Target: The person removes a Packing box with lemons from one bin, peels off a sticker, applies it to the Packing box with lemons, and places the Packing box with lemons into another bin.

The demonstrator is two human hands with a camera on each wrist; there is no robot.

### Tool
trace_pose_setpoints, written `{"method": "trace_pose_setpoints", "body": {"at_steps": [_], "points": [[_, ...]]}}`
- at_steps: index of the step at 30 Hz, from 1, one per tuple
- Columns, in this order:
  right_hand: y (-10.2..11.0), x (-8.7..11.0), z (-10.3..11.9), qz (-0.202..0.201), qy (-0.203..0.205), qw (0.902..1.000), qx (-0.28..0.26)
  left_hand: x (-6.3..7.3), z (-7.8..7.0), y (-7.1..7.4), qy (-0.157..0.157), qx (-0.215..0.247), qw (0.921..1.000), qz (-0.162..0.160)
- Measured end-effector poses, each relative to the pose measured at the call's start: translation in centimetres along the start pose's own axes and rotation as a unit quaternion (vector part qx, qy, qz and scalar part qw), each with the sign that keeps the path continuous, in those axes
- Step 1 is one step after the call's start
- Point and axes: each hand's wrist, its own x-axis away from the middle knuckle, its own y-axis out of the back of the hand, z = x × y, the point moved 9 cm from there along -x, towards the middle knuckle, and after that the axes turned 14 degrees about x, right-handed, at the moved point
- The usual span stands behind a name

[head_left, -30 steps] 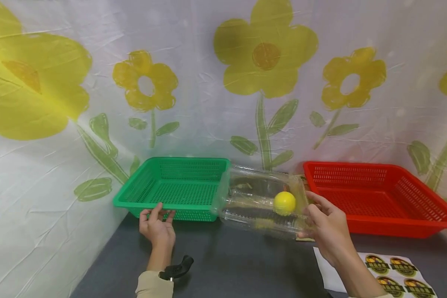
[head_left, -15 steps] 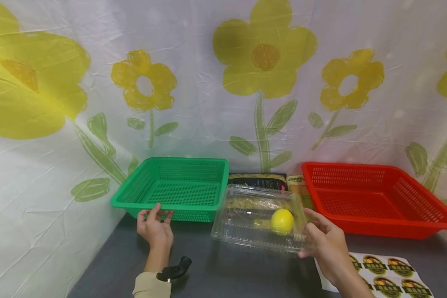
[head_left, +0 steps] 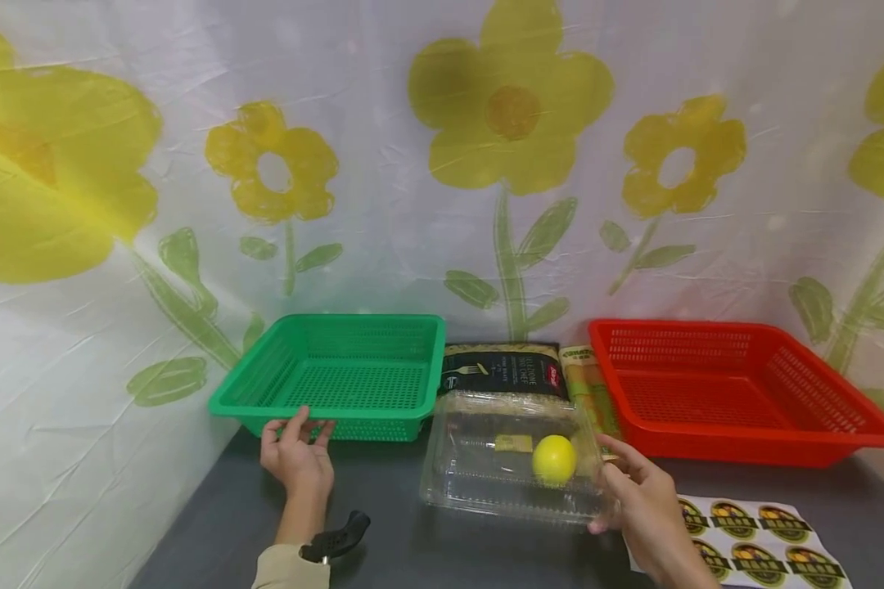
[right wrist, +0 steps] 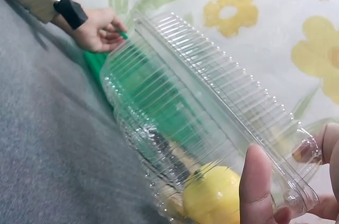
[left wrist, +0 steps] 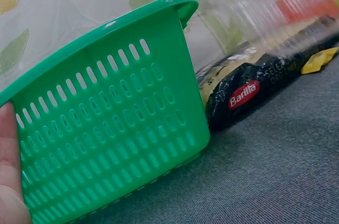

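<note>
Right hand (head_left: 644, 499) pinching, thumb against fingers, on the end of a clear, ridged plastic box (head_left: 479, 483), and inside, down by the gripped end, there's the round yellow fruit (head_left: 554, 460)! So that part counts as done: fruit in the box. The lid looks closed, I'd judge, though see-through plastic makes the seam hard to read. The box is held up off the dark grey tabletop (head_left: 383, 540), so setting it down looks to be the piece left over.

Across to the left hand (head_left: 298, 458): fingers and thumb nip the near rim of the green perforated plastic basket (head_left: 383, 414). Behind the box lies a black-and-cream printed bag (head_left: 504, 368); farther right, the red perforated plastic basket (head_left: 751, 448), box well short of it. Nearer, a white sheet of round dark labels (head_left: 762, 540), and I can't see one on the box.
</note>
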Motion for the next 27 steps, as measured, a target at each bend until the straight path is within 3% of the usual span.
{"method": "trace_pose_setpoints", "body": {"at_steps": [12,21,27], "points": [[-0.2,0.0,-1.7,-0.005,-0.010,0.9997,0.023,0.0,0.1,-0.1,0.008,0.023,0.9997,-0.002],[-0.4,0.1,-1.8,-0.004,0.002,0.9993,0.038,0.0,0.1,0.0,0.005,0.014,0.9999,0.003],[-0.4,0.1,-2.1,0.005,-0.002,0.9989,0.047,0.3,0.4,0.1,0.043,0.035,0.9982,-0.020]]}}
